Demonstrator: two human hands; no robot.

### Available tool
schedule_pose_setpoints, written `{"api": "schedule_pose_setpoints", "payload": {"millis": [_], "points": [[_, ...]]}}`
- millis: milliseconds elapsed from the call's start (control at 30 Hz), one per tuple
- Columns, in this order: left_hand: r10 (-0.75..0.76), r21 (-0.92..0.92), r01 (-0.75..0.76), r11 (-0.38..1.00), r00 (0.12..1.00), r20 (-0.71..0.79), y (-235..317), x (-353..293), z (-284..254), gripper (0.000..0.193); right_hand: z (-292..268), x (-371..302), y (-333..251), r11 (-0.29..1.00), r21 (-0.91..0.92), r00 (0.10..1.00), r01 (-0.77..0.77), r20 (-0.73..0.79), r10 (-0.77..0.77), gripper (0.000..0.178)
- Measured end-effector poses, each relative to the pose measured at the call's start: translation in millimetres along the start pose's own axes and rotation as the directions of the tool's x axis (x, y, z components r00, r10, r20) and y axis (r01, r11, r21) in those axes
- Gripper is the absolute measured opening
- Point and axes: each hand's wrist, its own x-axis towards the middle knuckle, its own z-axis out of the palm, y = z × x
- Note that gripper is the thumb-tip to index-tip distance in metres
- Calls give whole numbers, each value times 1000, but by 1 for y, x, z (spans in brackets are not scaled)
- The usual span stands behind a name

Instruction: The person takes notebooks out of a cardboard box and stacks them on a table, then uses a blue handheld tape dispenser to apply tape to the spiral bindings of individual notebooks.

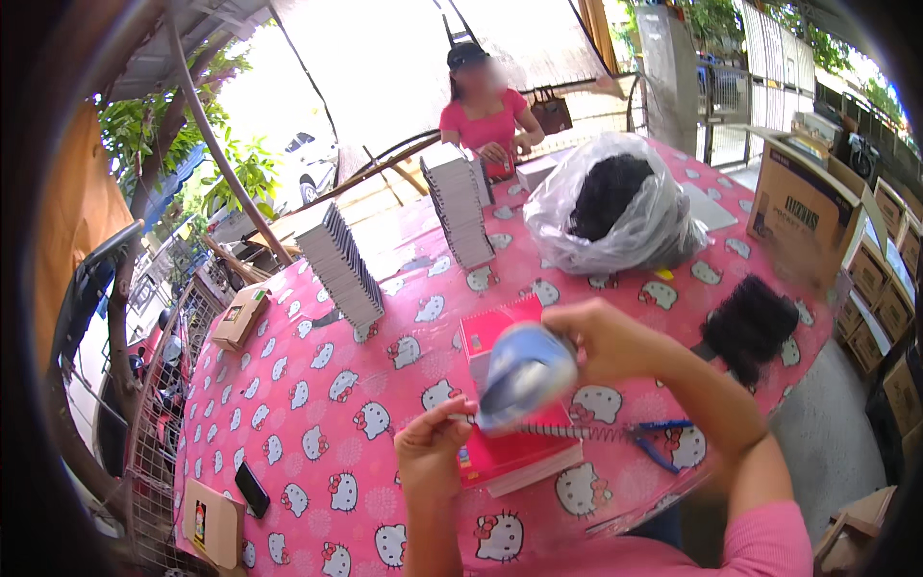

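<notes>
My right hand point(606, 338) grips a blue and white roll-shaped thing point(524, 373), blurred by motion, above a pink notebook stack point(510, 452). My left hand point(435, 450) is closed, pinching the end of a thin wire spiral point(577, 432) that lies along the near side of the notebooks. Blue-handled pliers point(663, 444) rest on the pink patterned tablecloth point(317, 404) just right of the spiral.
Two tall stacks of notebooks point(344, 267), point(459, 204) stand farther back. A clear bag of black coils point(615, 204) and loose black coils point(750, 325) lie right. A person in pink point(486, 115) sits across. Cardboard boxes point(803, 207) at right; a phone point(252, 488) at left.
</notes>
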Motion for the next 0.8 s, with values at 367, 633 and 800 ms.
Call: {"api": "schedule_pose_setpoints", "payload": {"millis": [367, 633, 800], "points": [[-91, -218, 106, 970, 993, 75, -5, 10, -16, 22, 15, 10, -6, 992, 123, 996, -14, 93, 3, 36], [36, 33, -37, 999, 999, 22, 8, 3, 13, 19, 4, -91, 69, 328, -679, 751, -657, -630, 199, 31], [465, 490, -501, 713, 861, 204, 23, -15, 29, 26, 24, -158, 87, 313, -682, 747, -661, -562, 354, 39]]}}
